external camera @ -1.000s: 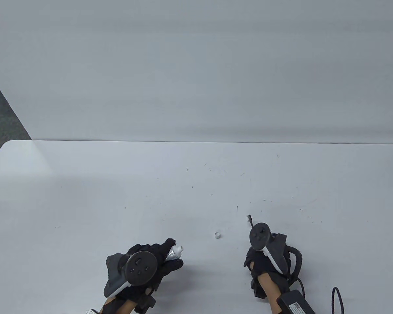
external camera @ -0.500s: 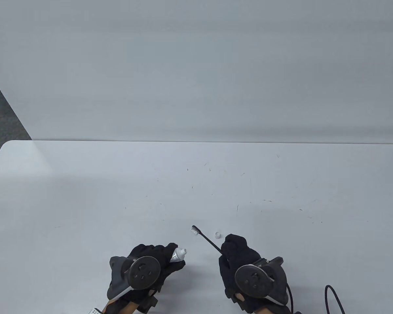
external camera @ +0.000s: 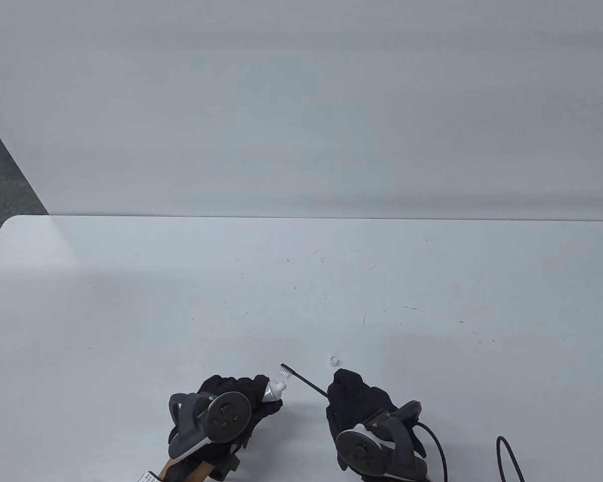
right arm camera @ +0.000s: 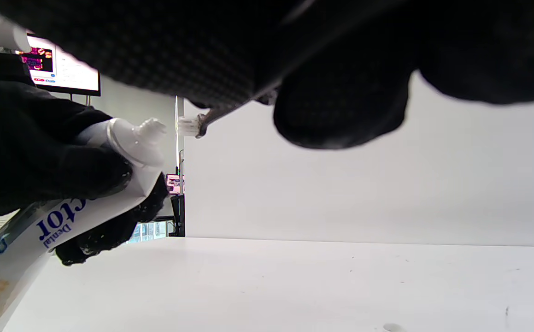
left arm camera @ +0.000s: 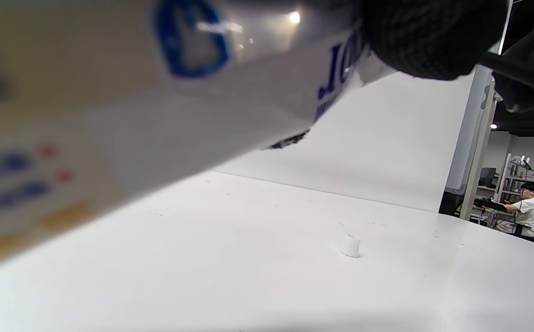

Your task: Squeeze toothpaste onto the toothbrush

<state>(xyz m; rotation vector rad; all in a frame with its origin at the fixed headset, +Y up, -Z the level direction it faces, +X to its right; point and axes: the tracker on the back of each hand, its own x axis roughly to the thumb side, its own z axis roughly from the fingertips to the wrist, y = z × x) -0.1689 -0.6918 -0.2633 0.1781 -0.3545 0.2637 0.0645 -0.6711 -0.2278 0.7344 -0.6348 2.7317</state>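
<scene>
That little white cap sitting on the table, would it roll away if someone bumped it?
Probably it would skid or tip easily: the cap looks tiny and light. It stands on end on the table, so it should stay put untouched. Once knocked onto its round side, it would likely roll.

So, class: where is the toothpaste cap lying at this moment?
In the table view the cap stands alone on the table, right of centre near the front edge, just beyond the right hand and right of the toothbrush head.

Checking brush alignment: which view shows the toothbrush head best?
The right wrist view: the toothbrush head sits beside the tube nozzle, seen side-on. The table view shows it small; the left wrist view doesn't show it.
</scene>
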